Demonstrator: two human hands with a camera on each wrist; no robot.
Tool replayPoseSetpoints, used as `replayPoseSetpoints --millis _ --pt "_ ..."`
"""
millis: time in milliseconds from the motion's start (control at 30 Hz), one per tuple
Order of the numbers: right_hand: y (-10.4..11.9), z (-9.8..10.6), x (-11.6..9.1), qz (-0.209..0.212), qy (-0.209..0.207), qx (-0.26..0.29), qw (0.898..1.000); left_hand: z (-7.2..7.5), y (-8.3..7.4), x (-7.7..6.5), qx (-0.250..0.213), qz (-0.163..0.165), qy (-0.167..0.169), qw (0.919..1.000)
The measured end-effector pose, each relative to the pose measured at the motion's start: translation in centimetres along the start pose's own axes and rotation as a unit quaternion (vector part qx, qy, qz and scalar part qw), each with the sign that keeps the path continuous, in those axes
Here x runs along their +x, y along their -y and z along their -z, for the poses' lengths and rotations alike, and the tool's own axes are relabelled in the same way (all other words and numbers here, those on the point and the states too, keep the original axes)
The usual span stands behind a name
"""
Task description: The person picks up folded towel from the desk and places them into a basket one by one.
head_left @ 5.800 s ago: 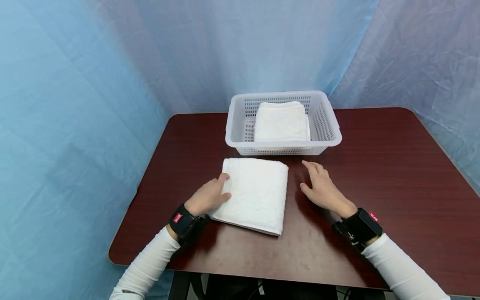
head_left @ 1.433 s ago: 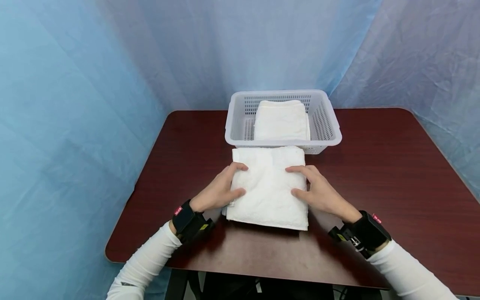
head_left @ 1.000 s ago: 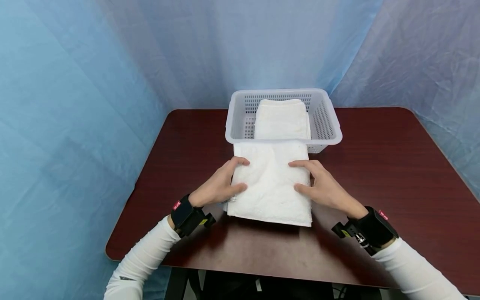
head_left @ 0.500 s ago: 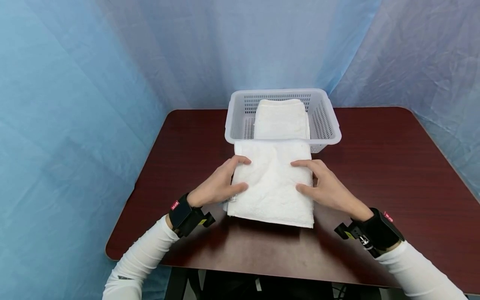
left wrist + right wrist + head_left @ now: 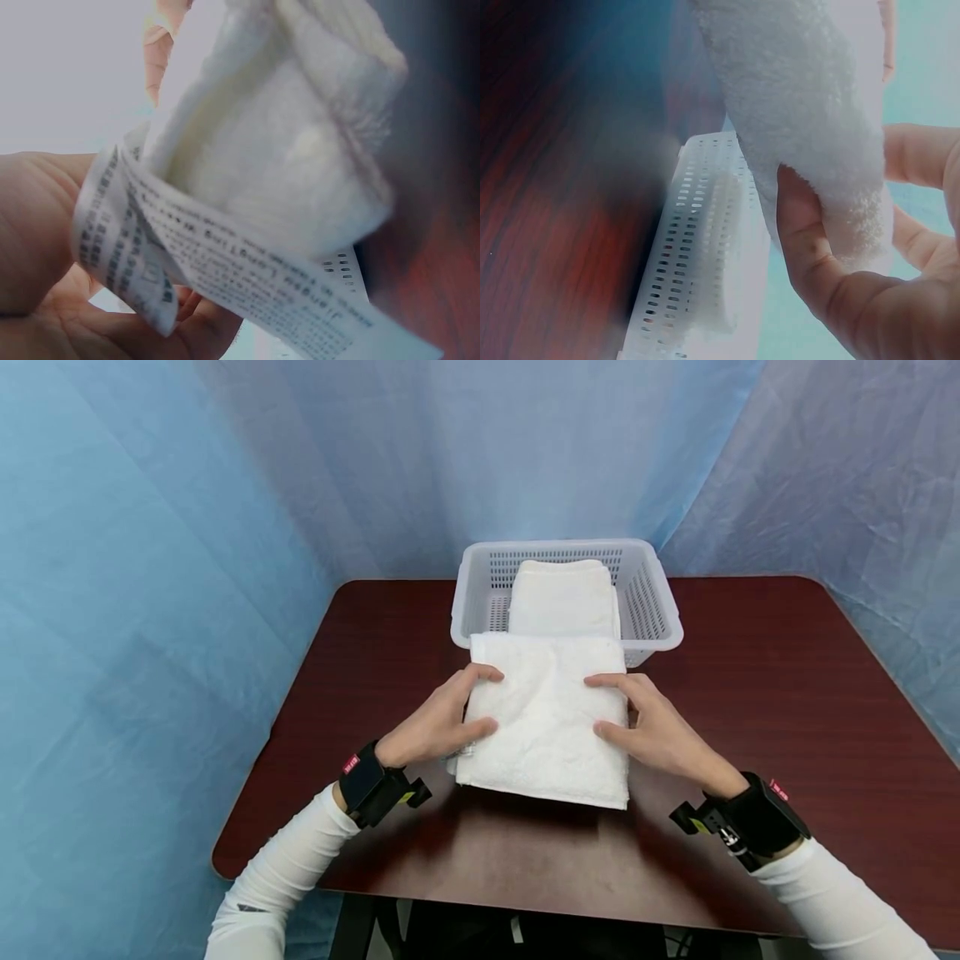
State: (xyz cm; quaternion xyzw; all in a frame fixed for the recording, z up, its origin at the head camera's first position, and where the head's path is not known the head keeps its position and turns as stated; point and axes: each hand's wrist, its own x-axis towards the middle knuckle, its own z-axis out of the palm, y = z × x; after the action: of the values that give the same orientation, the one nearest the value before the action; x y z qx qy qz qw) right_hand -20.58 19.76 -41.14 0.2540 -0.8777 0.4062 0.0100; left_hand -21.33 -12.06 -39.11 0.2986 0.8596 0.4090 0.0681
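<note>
A folded white towel (image 5: 543,727) hangs above the table, its far edge overlapping the near rim of the basket in the head view. My left hand (image 5: 438,722) grips its left side, thumb and a finger on top, the other fingers hidden beneath. On the right side my right hand (image 5: 656,727) holds it the same way; the right wrist view shows fingers (image 5: 802,225) curled round the towel's thick folded edge (image 5: 810,112). Printed care labels (image 5: 247,262) dangle from the towel beside the left hand in the left wrist view.
A white perforated plastic basket (image 5: 660,610) stands at the table's back edge. Inside it lies another folded white towel (image 5: 566,597). Dark red-brown wood forms the tabletop (image 5: 787,710), and blue cloth (image 5: 375,468) hangs behind and to the left.
Earlier the towel lay on the table with only the left hand touching it. Both hands now hold it raised, and it has moved forward over the basket's near rim.
</note>
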Motion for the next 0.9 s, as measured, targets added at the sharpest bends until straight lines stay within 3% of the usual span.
replayPoseSetpoints --millis 900 --pt "-0.3 1.3 1.5 -0.015 -0.02 0.006 1.0 0.8 0.1 2.2 -0.02 -0.013 -0.012 0.9996"
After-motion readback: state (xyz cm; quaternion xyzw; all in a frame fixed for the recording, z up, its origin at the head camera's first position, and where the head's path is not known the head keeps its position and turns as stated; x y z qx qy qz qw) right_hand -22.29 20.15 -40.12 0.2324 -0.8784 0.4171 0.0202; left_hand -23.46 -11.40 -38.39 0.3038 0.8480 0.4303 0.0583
